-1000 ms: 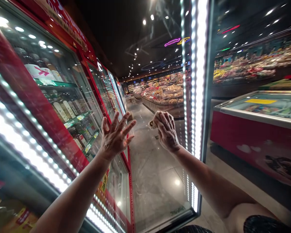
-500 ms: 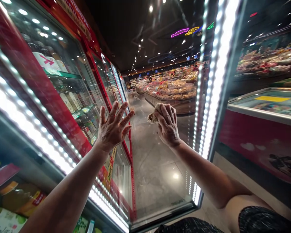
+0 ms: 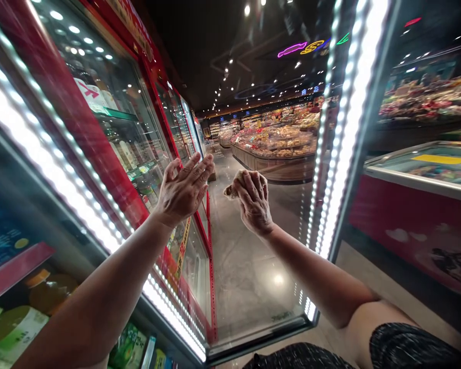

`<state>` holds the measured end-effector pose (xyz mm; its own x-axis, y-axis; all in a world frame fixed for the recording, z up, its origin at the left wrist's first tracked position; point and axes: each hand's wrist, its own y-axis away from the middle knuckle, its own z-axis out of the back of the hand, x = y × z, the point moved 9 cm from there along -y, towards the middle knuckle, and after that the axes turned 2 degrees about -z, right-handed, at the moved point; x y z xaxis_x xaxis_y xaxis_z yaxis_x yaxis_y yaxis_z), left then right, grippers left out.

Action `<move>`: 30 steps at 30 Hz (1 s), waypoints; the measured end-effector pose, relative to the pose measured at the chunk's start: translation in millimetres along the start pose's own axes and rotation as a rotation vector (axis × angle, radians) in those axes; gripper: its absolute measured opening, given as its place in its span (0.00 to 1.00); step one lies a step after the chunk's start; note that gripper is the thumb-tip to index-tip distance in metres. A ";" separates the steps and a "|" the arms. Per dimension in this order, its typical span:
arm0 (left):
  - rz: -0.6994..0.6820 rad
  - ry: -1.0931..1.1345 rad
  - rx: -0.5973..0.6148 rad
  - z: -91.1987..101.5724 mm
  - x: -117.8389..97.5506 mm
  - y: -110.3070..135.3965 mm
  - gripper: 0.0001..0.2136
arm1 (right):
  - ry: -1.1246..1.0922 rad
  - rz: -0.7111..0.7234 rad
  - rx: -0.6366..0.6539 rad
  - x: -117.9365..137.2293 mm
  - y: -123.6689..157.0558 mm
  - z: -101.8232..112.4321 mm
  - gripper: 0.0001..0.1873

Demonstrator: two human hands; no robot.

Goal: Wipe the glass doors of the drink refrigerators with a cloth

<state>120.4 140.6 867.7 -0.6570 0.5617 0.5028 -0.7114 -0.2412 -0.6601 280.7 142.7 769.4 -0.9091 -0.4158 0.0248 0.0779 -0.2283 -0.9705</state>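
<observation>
A glass door (image 3: 249, 287) with bright LED strips along its sides stands before me, and the aisle shows through it. My right hand (image 3: 255, 202) is closed over a crumpled light-brown cloth (image 3: 231, 191), which sticks out on the hand's left side and seems pressed against the glass. To the left of it, my left hand (image 3: 184, 189) is raised with its fingers stretched out and holds nothing. Whether the left palm touches the glass I cannot tell.
Red-framed glass coolers (image 3: 153, 102) with bottles line the left. Drinks such as an orange-capped bottle (image 3: 49, 287) stand on shelves at lower left. A chest freezer (image 3: 422, 179) is at right. Heaped display counters (image 3: 276, 141) stand farther back along the grey floor (image 3: 246, 256).
My right hand has moved left and slightly down with the cloth. The fingers of my left hand have come closer together and the hand has turned a little. The view has shifted slightly.
</observation>
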 end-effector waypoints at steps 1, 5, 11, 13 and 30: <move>-0.010 0.008 -0.001 4.5 4.7 -0.7 0.26 | 0.005 -0.022 0.003 1.6 1.5 -2.5 0.27; 0.051 -0.020 -0.042 29.1 39.9 0.6 0.26 | 0.007 0.019 0.082 21.7 28.5 -14.5 0.29; 0.122 -0.097 -0.073 53.8 99.7 19.0 0.31 | 0.018 0.083 0.136 30.0 23.5 -18.5 0.32; 0.129 -0.088 -0.063 51.1 115.6 26.5 0.30 | 0.024 0.029 0.108 30.5 10.5 -19.4 0.33; 0.138 -0.050 0.027 29.0 136.3 34.0 0.36 | -0.017 0.052 0.063 83.8 10.9 -39.7 0.33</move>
<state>-0.5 186.0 930.0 -0.7603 0.4815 0.4360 -0.6193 -0.3349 -0.7101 189.1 140.3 751.3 -0.8960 -0.4436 -0.0202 0.1506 -0.2608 -0.9536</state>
